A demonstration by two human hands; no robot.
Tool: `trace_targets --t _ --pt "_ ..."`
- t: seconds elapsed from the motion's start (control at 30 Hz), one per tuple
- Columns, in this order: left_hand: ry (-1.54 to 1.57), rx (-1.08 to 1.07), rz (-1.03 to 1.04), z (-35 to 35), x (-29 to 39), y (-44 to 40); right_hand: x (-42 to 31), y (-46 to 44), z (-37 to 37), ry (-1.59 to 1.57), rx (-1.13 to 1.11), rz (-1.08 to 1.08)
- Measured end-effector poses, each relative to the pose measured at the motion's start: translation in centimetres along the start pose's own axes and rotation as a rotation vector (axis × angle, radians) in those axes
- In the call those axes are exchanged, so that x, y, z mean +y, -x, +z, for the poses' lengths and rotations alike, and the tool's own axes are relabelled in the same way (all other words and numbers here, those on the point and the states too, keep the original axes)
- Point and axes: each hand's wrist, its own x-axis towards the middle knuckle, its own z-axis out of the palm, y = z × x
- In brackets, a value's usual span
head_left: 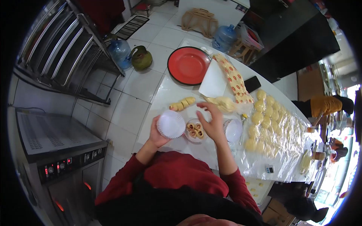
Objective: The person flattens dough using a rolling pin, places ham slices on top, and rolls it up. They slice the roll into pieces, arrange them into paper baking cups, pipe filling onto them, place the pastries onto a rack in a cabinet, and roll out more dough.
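Fingers of the left hand (156,135) grip an empty cup (171,124), right hand (212,122) (spread) nothing; the filled cup (193,141) stands, dough pieces (183,104) remain outside.

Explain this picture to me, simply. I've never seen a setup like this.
There is no robot here: a person works with bare hands. The single picture comes from a camera worn on their head, looking forward and down; the view looks curved. The left hand holds a white fluted cup, perhaps a stack. The right hand is open, beside a cup of rolled pieces. On the table also lie a row of dough pieces, a red plate and, farther right, dough balls under clear plastic.
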Motion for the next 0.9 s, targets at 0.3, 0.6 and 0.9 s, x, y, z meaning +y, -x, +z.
trace_targets --t 0.3,0.6,0.9 --pt "0.163 0.143 0.13 -5.2 2.5 3.0 8.1 -5.5 9.4 0.519 -0.539 -0.285" --pt "0.035 0.085 0.064 -3.1 2.7 0.1 0.9 -1.8 7.7 -0.53 -0.403 0.1" --pt "-0.069 0.282 0.063 -3.5 1.9 0.3 1.5 -1.9 8.1 -0.018 -0.402 -0.157"
